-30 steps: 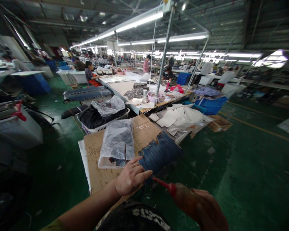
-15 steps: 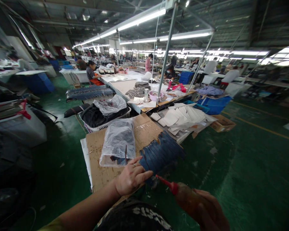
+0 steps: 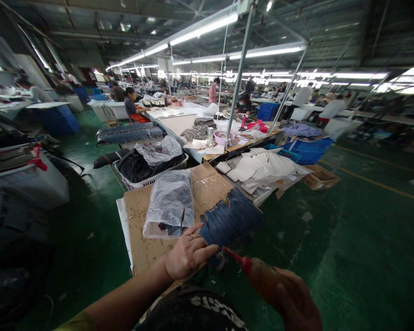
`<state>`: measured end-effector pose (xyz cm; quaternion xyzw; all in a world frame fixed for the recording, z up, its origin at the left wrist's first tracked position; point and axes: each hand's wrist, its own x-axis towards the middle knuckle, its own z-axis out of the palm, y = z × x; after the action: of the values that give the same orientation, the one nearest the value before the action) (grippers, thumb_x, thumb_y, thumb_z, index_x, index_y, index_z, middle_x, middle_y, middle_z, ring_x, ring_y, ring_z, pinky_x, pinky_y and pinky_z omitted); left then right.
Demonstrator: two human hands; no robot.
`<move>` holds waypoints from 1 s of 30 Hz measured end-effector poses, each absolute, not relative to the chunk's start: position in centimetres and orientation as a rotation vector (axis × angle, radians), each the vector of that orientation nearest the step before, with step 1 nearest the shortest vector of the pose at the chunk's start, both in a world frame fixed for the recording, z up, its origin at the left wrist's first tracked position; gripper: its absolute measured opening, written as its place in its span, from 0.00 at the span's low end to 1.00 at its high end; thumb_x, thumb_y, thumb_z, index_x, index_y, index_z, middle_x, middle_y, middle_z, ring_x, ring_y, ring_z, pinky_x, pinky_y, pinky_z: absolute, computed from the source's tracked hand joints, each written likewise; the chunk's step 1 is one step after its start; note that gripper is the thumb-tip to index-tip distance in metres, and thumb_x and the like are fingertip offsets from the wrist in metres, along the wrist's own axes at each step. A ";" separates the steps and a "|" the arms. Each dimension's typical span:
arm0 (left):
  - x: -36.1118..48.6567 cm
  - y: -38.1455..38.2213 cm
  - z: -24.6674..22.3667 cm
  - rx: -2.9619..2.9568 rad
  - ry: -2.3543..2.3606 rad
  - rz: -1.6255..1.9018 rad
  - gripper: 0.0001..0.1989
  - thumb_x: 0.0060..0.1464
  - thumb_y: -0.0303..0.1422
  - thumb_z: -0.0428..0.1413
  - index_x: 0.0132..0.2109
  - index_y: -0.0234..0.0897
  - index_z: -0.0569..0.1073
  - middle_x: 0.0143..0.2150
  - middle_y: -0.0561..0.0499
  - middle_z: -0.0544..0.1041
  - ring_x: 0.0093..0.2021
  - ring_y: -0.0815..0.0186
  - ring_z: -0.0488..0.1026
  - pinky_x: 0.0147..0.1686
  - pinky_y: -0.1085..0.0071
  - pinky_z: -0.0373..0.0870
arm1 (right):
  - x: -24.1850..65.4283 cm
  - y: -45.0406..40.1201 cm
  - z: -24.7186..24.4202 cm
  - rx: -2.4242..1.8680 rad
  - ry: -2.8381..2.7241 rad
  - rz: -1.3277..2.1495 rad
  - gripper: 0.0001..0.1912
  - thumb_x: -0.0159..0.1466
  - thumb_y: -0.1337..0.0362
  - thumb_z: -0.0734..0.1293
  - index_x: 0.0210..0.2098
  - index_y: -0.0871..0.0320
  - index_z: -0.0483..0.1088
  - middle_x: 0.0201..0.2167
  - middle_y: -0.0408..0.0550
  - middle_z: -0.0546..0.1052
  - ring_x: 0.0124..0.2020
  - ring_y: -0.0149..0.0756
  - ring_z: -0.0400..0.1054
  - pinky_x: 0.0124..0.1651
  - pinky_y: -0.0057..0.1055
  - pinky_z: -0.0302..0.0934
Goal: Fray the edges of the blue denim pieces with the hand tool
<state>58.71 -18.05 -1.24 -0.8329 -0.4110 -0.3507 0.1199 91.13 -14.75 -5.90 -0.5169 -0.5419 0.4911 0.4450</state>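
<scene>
My right hand (image 3: 298,299) is wrapped round an amber squeeze bottle (image 3: 267,280) with a long red nozzle. The nozzle tip points left, just beside my left thumb. My left hand (image 3: 191,253) is partly curled at the near edge of the blue strips (image 3: 227,218), its forefinger reaching onto them. A thin dark stick-like piece (image 3: 182,220) rises from behind the left knuckles and appears held there; its lower end is hidden. The strips lie overlapped in a row on the cardboard (image 3: 141,220).
A clear plastic bag (image 3: 170,202) with dark pieces lies left of the strips. Behind are a basket of black cloth (image 3: 141,168), a pile of white sheets (image 3: 258,168) and a long worktable (image 3: 179,128). A metal post (image 3: 239,73) rises from the table. Co-workers are farther off.
The bottle in my right hand has shifted slightly left and up, its nozzle tip now a little higher beside my left thumb. My left hand has stayed nearly still.
</scene>
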 end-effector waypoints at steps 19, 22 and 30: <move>58.0 -11.2 -1.5 -2.834 -1.617 -1.527 0.16 0.68 0.41 0.51 0.48 0.36 0.79 0.42 0.44 0.82 0.44 0.64 0.79 0.52 0.63 0.73 | 93.6 -11.8 -5.3 -1.215 -1.701 0.969 0.18 0.59 0.48 0.71 0.44 0.50 0.76 0.61 0.50 0.72 0.57 0.51 0.71 0.54 0.41 0.69; 59.4 -8.3 -1.0 -3.049 -1.546 -1.835 0.16 0.62 0.42 0.59 0.42 0.31 0.81 0.41 0.42 0.82 0.43 0.63 0.78 0.46 0.69 0.75 | 91.0 -11.0 -3.6 -1.098 -1.881 0.994 0.18 0.62 0.51 0.69 0.49 0.49 0.75 0.66 0.49 0.66 0.64 0.51 0.64 0.59 0.40 0.66; 62.8 -5.1 1.3 -3.584 -1.402 -1.960 0.14 0.54 0.41 0.66 0.39 0.33 0.83 0.49 0.46 0.80 0.53 0.58 0.76 0.56 0.67 0.72 | 84.0 -8.7 -4.3 -1.035 -2.197 1.071 0.31 0.59 0.48 0.71 0.60 0.50 0.71 0.69 0.55 0.61 0.70 0.57 0.54 0.68 0.53 0.53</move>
<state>62.76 -5.06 1.34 -0.6902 -0.2699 -0.3774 -0.5552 83.99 -8.68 -4.30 -0.3785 -0.8034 0.3914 0.2411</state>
